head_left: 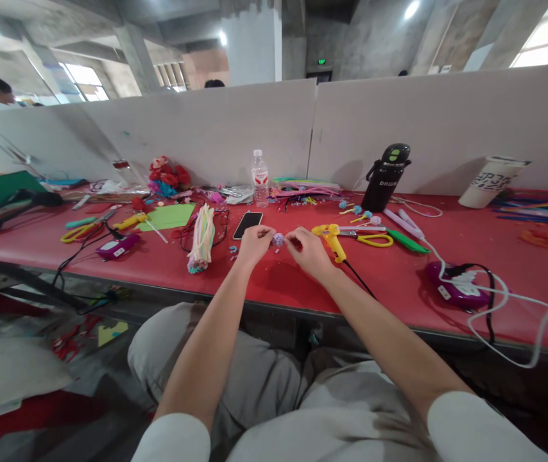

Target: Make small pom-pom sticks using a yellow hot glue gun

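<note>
Both hands meet over the red table around a small curled purple pipe-cleaner piece (pixel 278 239). My left hand (pixel 256 244) pinches it from the left with closed fingers. On its other side, my right hand (pixel 308 249) is also closed, its fingertips pinched at the piece's edge. Tiny purple and blue bits lie below and beside the fingers. A phone (pixel 248 225) lies just behind my left hand. Close to my right hand rests a yellow hot glue gun (pixel 332 242), and beyond it are scissors with yellow handles (pixel 375 240).
To the left lies a bundle of pale pipe cleaners (pixel 201 239), near green paper (pixel 171 217). A water bottle (pixel 259 179), black flask (pixel 386 179) and white cup (pixel 488 185) stand along the partition (pixel 206 131). Purple power strips (pixel 457 289) trail cables at the right.
</note>
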Demonstrator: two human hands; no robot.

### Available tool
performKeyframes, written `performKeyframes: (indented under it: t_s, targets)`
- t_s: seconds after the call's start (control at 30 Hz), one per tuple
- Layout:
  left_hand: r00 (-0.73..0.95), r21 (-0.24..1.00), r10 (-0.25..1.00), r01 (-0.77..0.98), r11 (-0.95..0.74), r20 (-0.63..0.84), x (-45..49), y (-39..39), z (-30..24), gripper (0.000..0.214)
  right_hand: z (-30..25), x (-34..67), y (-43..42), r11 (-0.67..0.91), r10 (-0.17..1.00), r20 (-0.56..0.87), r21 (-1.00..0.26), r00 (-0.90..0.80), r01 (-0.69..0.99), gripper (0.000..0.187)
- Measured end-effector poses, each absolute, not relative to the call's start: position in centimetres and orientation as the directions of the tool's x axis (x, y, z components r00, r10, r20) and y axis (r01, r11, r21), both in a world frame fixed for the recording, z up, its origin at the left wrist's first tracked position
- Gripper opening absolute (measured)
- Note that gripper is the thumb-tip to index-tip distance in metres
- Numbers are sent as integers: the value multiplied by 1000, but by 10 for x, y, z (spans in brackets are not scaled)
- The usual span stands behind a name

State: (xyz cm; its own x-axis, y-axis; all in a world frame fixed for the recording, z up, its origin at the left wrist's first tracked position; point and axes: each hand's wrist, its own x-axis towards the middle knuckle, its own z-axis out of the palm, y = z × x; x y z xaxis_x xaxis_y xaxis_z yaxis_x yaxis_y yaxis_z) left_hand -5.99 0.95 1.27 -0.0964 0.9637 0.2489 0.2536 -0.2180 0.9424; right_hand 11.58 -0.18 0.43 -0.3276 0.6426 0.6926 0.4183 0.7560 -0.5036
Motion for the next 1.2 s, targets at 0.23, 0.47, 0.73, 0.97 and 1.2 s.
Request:
performKeyframes:
  t_s: [0.23,0.47,0.73,0.97,1.2]
  targets:
    - [-117,953,969,238,-185,217,-56,8,13,15,3,116,0,760,635,690,-478,-348,440,17]
    - [-136,960,966,205,-191,221,-59,8,15,18,4,119,-3,770,625,718,-503,-306,393,20]
    - [-181,969,957,148,-200,225,-59,8,18,21,3,118,-9,820,553,779,-446,-294,360,28]
    - [-166,963,957,167,-211,238,-58,6,18,21,4,118,-11,801,579,736,-432,-350,416,33]
    - [-172,966,958,156,-206,232,-58,5,19,20,3,117,-10,789,595,726,-444,-345,424,35]
